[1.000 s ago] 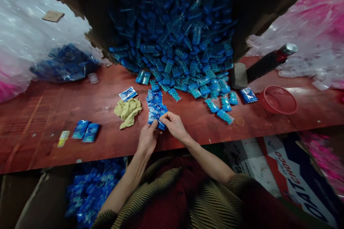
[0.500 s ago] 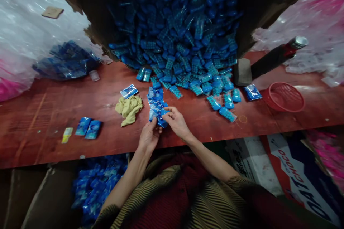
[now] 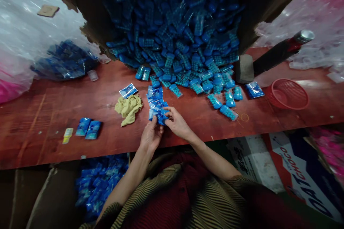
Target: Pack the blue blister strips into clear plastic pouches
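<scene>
Several blue printed plastic wrappers [image 3: 155, 94] lie overlapping in a column on the red table in front of me. My left hand [image 3: 152, 134] grips the near end of the wrappers between thumb and fingers. From the right, my right hand [image 3: 176, 122] pinches the edge of the nearest blue wrapper, its fingertips partly hiding it. Left of the wrappers is a crumpled yellow-green cloth [image 3: 128, 109], with a flat blue and white packet [image 3: 128, 91] just behind it. Two blue packets [image 3: 88, 128] lie farther left, beside a small yellow and white label [image 3: 67, 135].
A large heap of clear bottles with blue caps and blue balls [image 3: 174, 57] spills from a dark cardboard box. To the right are a grey block [image 3: 245, 69], a dark handle-like bar [image 3: 279, 55], a blue packet [image 3: 254, 89] and a red basket [image 3: 287, 94]. Blue packets [image 3: 100, 182] fill a space below the table.
My right hand shifts slightly and its fingers close in on the near wrapper after lifting a little. My left hand stays at the wrappers' near end. The view has turned slightly.
</scene>
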The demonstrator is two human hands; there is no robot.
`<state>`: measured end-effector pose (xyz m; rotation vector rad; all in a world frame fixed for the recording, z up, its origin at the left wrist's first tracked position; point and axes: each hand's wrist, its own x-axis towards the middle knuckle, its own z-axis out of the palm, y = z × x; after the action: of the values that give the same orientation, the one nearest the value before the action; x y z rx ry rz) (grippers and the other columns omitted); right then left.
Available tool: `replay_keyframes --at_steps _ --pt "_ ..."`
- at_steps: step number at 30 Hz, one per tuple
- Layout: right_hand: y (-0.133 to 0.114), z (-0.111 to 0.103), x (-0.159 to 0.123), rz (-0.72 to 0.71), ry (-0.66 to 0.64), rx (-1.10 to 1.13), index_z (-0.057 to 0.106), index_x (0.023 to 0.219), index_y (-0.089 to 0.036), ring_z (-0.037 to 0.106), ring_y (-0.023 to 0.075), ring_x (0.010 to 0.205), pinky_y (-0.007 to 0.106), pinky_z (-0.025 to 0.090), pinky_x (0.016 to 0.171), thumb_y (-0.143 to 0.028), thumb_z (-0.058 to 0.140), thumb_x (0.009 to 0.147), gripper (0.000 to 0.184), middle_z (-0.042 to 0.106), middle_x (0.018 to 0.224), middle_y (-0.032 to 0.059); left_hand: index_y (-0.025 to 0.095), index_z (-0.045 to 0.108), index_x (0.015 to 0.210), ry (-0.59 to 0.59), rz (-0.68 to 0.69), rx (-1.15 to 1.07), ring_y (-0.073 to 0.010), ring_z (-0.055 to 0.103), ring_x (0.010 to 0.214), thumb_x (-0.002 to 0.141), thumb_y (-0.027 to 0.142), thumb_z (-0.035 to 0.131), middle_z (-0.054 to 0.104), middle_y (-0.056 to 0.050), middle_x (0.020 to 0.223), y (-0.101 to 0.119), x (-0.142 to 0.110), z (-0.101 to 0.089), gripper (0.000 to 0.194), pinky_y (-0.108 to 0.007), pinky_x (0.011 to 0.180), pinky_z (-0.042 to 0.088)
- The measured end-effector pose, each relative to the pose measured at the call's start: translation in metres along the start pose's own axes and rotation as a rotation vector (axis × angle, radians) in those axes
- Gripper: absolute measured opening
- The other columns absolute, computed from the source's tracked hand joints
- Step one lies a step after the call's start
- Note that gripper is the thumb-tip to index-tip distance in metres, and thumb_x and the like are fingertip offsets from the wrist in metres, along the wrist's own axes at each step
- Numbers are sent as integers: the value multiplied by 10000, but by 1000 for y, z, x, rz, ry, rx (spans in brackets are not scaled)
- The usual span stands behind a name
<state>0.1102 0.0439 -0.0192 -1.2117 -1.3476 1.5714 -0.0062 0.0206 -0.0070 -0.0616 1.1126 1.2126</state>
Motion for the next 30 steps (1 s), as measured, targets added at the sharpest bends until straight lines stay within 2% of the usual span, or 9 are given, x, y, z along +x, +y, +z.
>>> replay_keyframes --at_steps 6,8,11,12,16,18,23,26,30 --pt "2 -4 1 -51 91 -46 501 1150 -219 526 123 643 254 446 641 -124 397 780 396 551 690 -32 141 549 674 -102 -46 84 -74 500 418 650 269 764 554 25 518 -1 -3 -5 251 -166 369 369" --pt "-6 -12 1 -80 -26 -96 525 1149 -221 519 117 633 249 439 632 -134 403 795 385 562 708 -26 140 555 681 -82 -48 75 -71 494 409 673 260 747 548 28 511 1 -2 -6 226 -161 359 363" --pt "-24 -33 12 -134 -331 -223 576 1107 -206 561 133 710 267 454 678 -210 493 814 304 608 796 -1 144 546 684 -21 -57 43 -59 467 388 720 275 709 536 33 504 2 0 -7 212 -147 341 331" --pt "-30 -41 20 -149 -347 -305 588 1092 -194 576 151 751 284 459 703 -239 523 817 286 620 833 14 147 539 684 -7 -64 28 -56 461 388 732 282 699 536 32 507 2 0 -7 215 -143 341 324" --pt "-46 -58 70 -142 149 -843 535 1172 -153 577 258 958 394 440 824 -296 527 857 346 591 1066 125 159 507 673 8 -103 -26 -58 436 396 754 305 676 515 32 506 2 1 -3 238 -141 343 300" --pt "-47 -57 92 -63 238 -1039 498 1209 -124 584 303 968 421 448 803 -310 586 828 433 541 1144 193 160 500 669 9 -129 -35 -57 424 398 761 315 668 507 29 510 3 0 -1 246 -142 341 289" --pt "-40 -45 105 -32 136 -1200 456 1266 -110 603 337 946 431 458 773 -212 578 824 470 519 1148 248 167 485 670 40 -166 -52 -54 409 400 762 291 668 494 33 517 5 -2 3 239 -140 345 283" --pt "-35 -51 99 -2 113 -1191 547 1141 -115 594 355 950 471 455 776 -188 565 806 344 534 1118 237 170 487 680 57 -182 -63 -60 411 400 784 278 643 490 30 510 5 -3 3 216 -139 348 289" --pt "-31 -72 91 69 112 -791 565 958 -159 607 255 819 415 503 716 -152 545 748 211 598 874 104 163 492 673 65 -205 -75 -63 416 404 801 301 620 487 20 513 3 -1 3 228 -141 353 299"
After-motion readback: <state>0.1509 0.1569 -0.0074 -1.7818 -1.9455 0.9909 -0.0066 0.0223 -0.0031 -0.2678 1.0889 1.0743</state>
